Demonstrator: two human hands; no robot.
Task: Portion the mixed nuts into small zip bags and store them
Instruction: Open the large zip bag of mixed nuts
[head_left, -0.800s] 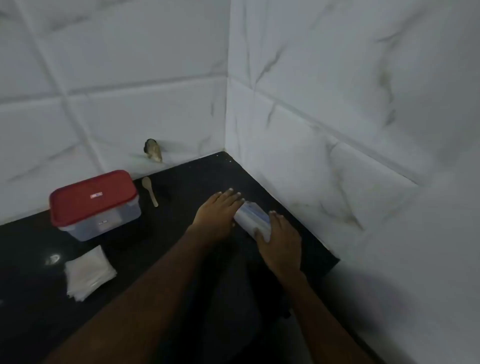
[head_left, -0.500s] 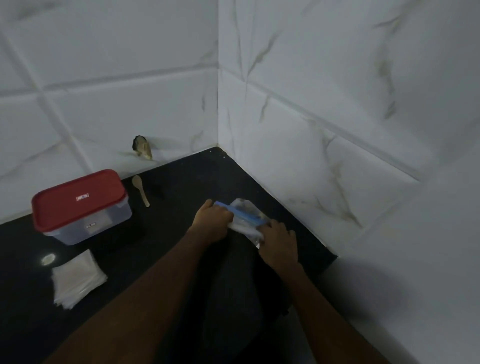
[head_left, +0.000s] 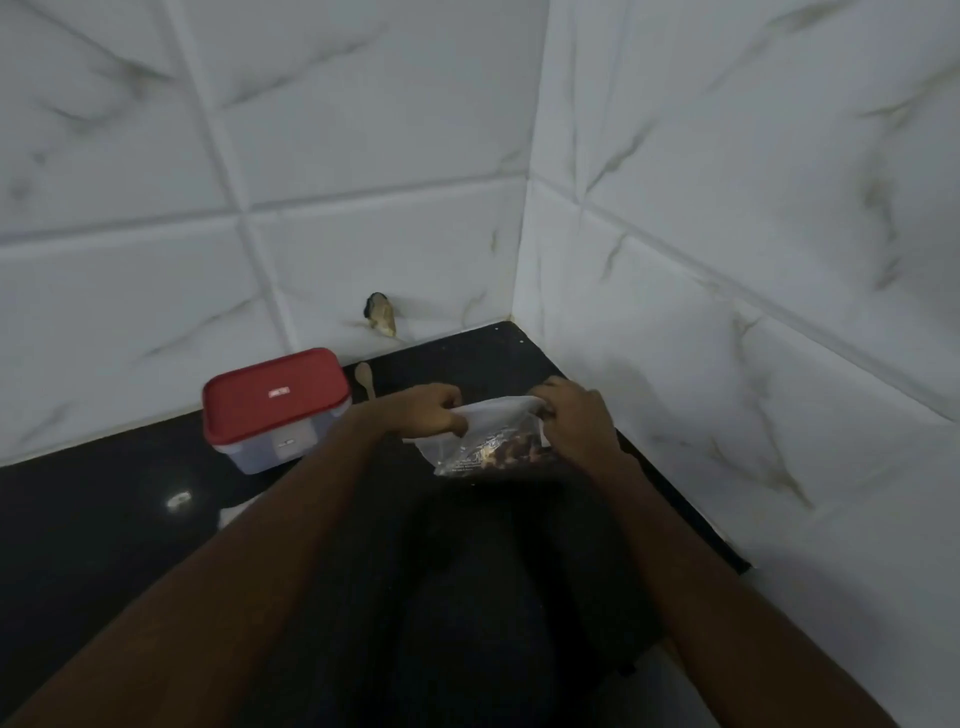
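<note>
A glossy black countertop (head_left: 104, 545) runs from the near left to the far corner, where two walls meet. The far wall (head_left: 363, 156) and the right wall (head_left: 753, 208) are both clad in large white tiles with grey-brown marble veining and recessed joints. Low on the far wall, just above the counter's edge, sits a small dark-and-tan blemish (head_left: 381, 320) (a chip or a hole, too blurred to tell). A small bright glare (head_left: 178, 500) lies on the counter at the left.
</note>
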